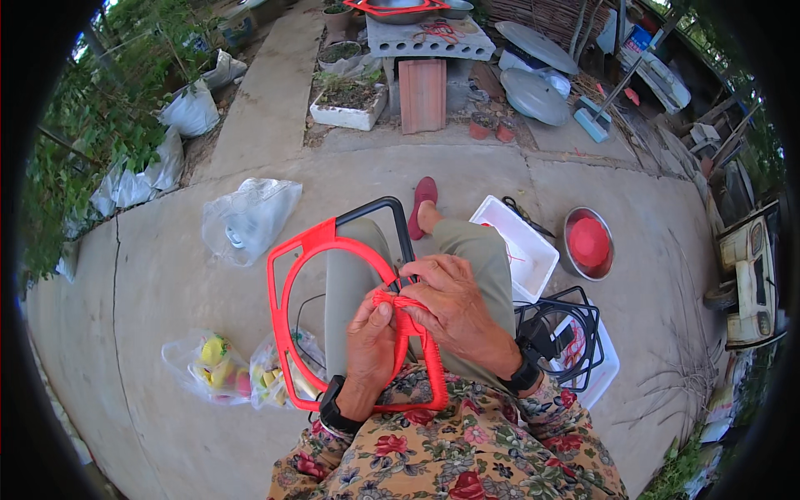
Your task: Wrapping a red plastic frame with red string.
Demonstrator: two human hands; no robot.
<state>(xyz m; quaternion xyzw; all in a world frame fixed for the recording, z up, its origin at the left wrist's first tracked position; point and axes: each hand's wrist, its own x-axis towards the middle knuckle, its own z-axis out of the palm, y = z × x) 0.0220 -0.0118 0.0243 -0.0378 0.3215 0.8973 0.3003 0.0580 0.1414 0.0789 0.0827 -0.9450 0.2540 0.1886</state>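
A rounded rectangular frame [317, 239] with a ring inside it rests across my lap. Red cord wraps most of it, while a stretch at the far right corner shows bare black. Near the frame's right side, my left hand [371, 337] pinches a bunch of red cord [390, 298] between thumb and fingers. My right hand [454, 304] is closed against the same bunch, its fingers bent over the frame where ring and side meet. The right fingertips are partly hidden, and the cord's exact path under them cannot be seen.
To the right stand a white foam box [537, 271], a metal bowl [611, 260] with something red inside, and stacked black frames [590, 346] over another white box [602, 379]. Plastic bags [218, 392] lie at left; a clear bag [250, 218] sits farther out. A block table [429, 42] stands ahead.
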